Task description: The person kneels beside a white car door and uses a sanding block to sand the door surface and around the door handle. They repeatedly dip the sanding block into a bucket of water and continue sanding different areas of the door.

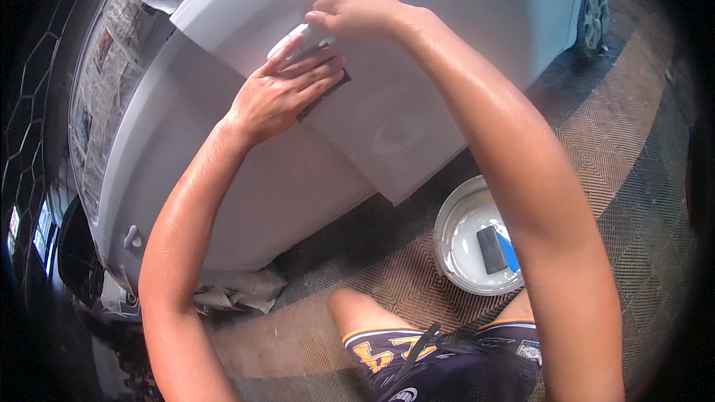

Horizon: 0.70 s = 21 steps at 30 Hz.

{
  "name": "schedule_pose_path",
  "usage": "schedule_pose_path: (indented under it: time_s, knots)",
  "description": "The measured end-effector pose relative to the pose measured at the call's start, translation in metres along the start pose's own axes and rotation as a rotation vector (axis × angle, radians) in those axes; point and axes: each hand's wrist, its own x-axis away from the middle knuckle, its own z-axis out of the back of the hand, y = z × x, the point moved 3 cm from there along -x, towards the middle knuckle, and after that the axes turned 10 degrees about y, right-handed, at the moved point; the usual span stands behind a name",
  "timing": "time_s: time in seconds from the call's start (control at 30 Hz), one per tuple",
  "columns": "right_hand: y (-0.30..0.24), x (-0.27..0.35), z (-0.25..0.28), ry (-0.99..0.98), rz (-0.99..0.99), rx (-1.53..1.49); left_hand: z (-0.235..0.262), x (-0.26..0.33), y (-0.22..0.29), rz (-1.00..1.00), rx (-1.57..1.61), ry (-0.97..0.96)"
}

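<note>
A grey primed car door [417, 104] fills the upper middle of the view. My left hand [287, 93] lies flat on it, pressing a dark sanding pad [325, 95] against the panel just below the door handle [298, 36]. My right hand [357, 13] grips that light-coloured handle from above, fingers curled around it. Both forearms reach up from the lower edge.
A white bucket [447, 212] of milky water holds a dark block [491, 249] and a blue piece [509, 251] on the patterned floor. Newspaper masking [104, 82] covers the windows at left. A car wheel [593, 11] shows top right. My knees are at the bottom.
</note>
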Motion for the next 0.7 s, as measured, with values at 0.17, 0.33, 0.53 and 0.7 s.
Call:
schedule_pose_path:
  time_s: [0.17, 0.33, 0.53, 0.7]
  knots:
    - [0.003, 0.0, 0.003, 0.042, 0.015, -0.027, -0.007, 0.001, 0.002, -0.008, -0.116, -0.006]
    - [0.004, 0.007, 0.001, 0.029, 0.03, 0.111, 0.016, 0.038, 0.009, 0.039, -0.083, -0.069]
    - [0.002, 0.004, -0.006, 0.145, 0.085, 0.039, 0.005, -0.006, 0.006, 0.091, -0.01, -0.095]
    - [0.002, 0.009, -0.004, 0.118, 0.068, 0.144, 0.016, 0.031, 0.015, 0.098, -0.058, -0.075]
